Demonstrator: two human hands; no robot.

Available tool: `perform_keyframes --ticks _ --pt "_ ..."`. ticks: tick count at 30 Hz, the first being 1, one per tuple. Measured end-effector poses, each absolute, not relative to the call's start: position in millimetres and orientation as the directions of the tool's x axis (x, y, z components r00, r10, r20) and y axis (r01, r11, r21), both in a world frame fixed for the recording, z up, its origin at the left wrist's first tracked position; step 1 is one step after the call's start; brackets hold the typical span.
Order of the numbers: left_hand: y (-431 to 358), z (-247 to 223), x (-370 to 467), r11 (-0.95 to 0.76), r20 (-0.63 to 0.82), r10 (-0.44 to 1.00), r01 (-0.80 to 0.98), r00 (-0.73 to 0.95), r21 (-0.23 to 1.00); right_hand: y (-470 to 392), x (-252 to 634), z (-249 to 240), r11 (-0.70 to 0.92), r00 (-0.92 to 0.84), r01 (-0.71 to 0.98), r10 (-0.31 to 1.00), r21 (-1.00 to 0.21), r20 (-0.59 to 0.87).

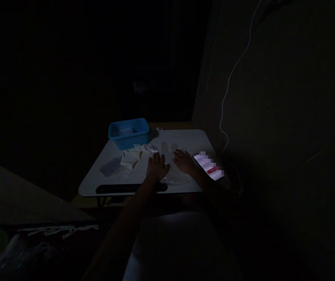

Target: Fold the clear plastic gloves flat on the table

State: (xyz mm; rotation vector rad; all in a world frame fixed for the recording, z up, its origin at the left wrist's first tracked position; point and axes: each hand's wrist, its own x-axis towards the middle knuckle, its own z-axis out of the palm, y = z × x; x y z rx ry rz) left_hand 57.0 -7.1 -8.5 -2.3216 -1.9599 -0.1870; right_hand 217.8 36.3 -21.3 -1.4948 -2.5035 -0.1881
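1. The left hand (156,168) and right hand (184,161), fingers slightly spread, were at clear plastic (175,179) on the white table (181,135); dimness could have hidden a crease.
2. The lit phone (206,164) lay near the right hand; a careless sideways sweep might have knocked it.

Dim scene, white counter (181,136), left hand (156,168) and right hand (184,161) palm down, fingers extended, clear plastic (175,178) at the hands, crumpled white material (130,158) left of them, blue basin (133,139) at far left, lit phone (206,164) at right edge.
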Motion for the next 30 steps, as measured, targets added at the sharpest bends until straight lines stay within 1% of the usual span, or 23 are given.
perform_keyframes --ticks 8,14,23,25,27,30 --pt "-5 -10 56 -0.172 0.178 0.969 0.985 0.169 0.002 33 215 -15 0.468 -0.442 0.883 0.858 -0.041 0.260" --pt "-3 -14 53 -0.184 0.257 0.952 0.982 0.168 0.040 35 214 -17 0.457 -0.430 0.888 0.867 -0.058 0.254" --pt "-4 -14 53 -0.208 0.269 0.947 0.973 0.175 0.098 36 215 -19 0.468 -0.437 0.882 0.856 -0.056 0.278" --pt "-4 -14 53 -0.219 0.274 0.946 0.965 0.174 0.144 36 215 -20 0.469 -0.432 0.882 0.849 -0.054 0.305" --pt "-1 -17 51 -0.246 0.312 0.935 0.941 0.168 0.232 37 216 -20 0.460 -0.415 0.885 0.846 -0.065 0.334" --pt "8 -21 45 -0.301 0.427 0.901 0.821 0.078 0.485 37 218 -19 0.427 -0.364 0.899 0.852 -0.098 0.377"
